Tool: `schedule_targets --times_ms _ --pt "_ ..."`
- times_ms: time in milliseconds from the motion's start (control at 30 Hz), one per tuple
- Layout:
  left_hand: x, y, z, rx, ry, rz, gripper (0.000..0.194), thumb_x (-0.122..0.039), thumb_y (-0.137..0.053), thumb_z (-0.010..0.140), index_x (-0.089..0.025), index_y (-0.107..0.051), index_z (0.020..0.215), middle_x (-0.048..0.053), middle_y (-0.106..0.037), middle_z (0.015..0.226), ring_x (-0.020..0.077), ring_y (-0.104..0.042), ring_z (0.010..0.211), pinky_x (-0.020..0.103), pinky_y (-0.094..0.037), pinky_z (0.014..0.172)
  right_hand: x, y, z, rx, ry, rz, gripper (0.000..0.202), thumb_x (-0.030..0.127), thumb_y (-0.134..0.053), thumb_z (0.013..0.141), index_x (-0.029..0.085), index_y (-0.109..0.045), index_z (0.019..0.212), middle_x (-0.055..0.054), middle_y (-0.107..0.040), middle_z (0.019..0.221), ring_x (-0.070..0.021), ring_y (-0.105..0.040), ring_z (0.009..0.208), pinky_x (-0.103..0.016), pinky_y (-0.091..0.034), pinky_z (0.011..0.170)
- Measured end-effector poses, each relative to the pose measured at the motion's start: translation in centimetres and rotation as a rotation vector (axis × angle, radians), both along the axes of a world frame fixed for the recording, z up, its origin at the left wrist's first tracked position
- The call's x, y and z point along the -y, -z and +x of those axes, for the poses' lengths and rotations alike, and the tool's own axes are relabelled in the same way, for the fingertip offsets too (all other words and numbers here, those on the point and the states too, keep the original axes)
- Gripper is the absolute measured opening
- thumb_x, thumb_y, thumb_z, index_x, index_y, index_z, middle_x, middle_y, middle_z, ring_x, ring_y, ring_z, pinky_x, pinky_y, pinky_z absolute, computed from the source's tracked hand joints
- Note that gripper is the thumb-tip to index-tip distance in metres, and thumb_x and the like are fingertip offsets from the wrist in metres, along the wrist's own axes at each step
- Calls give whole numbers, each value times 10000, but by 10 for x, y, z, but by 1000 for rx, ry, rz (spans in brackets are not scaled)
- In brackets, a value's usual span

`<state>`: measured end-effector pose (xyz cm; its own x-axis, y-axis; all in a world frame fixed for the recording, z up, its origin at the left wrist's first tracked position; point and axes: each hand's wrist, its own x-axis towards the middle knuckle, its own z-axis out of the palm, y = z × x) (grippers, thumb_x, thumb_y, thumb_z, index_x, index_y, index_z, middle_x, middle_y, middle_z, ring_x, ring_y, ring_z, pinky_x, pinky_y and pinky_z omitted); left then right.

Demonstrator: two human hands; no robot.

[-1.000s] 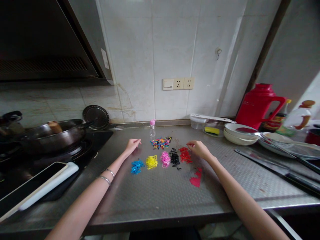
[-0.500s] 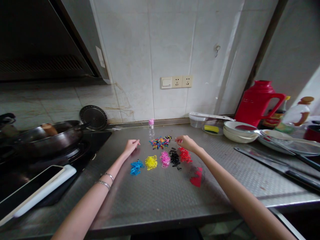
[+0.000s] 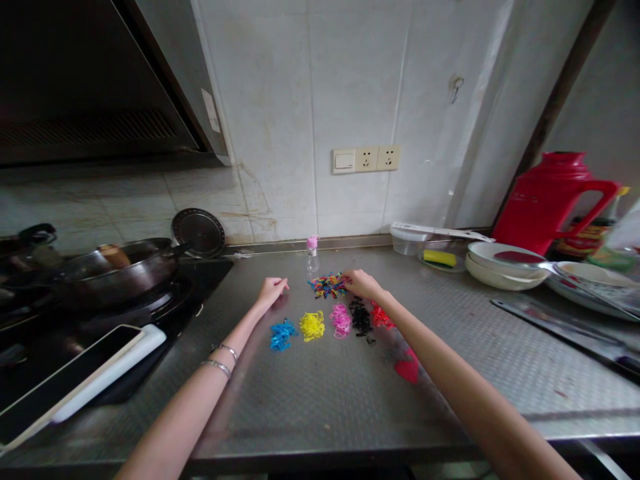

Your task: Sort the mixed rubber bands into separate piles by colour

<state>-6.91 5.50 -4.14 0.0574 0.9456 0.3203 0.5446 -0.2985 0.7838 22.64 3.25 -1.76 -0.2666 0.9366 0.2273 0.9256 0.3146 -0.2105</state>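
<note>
Firstly, I logged: right hand [image 3: 364,285] at multicoloured rubber-band pile [image 3: 326,285]; left hand [image 3: 273,292] curled; both grips unreadable; a low sweep could have scattered the loose red bands [image 3: 381,317].

At left, a metal pan [image 3: 145,280] stands on the stove [image 3: 213,277]; at far right, a red thermos [image 3: 543,203] stands behind white bowls [image 3: 497,275].

On the grey textured metal counter [image 3: 280,407], the bare right hand [image 3: 363,284] has its fingertips at the right edge of a loose multicoloured heap of small thin bands [image 3: 325,285]. The bare left hand [image 3: 273,292] is curled, apart from the heap. Nearer the person lie a blue pile of small bands [image 3: 283,335], a yellow one [image 3: 313,326], a pink one [image 3: 341,321], a black one [image 3: 361,317] and a red one [image 3: 381,317] (partly hidden by the right arm).
</note>
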Motion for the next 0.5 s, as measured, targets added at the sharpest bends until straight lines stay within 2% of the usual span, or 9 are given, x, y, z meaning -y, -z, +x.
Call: schedule_targets --times_ms 267,500 --pt "3 -2 2 -2 0 -16 355 -429 -443 706 -137 -571 548 -37 -404 396 91 -387 401 218 -272 450 -4 4 3 -40 -3 32 284 292 -419 806 251 -598 1023 -43 -611 1025 -162 -546 920 -212 -386 741" --pt "4 -2 2 -7 -4 -21 348 -417 -444 707 -137 -567 542 -35 -407 395 90 -391 404 215 -279 454 -2 3 6 -130 -45 121 285 272 -450 780 244 -601 1020 -33 -624 1003 -150 -561 865 -210 -396 736"
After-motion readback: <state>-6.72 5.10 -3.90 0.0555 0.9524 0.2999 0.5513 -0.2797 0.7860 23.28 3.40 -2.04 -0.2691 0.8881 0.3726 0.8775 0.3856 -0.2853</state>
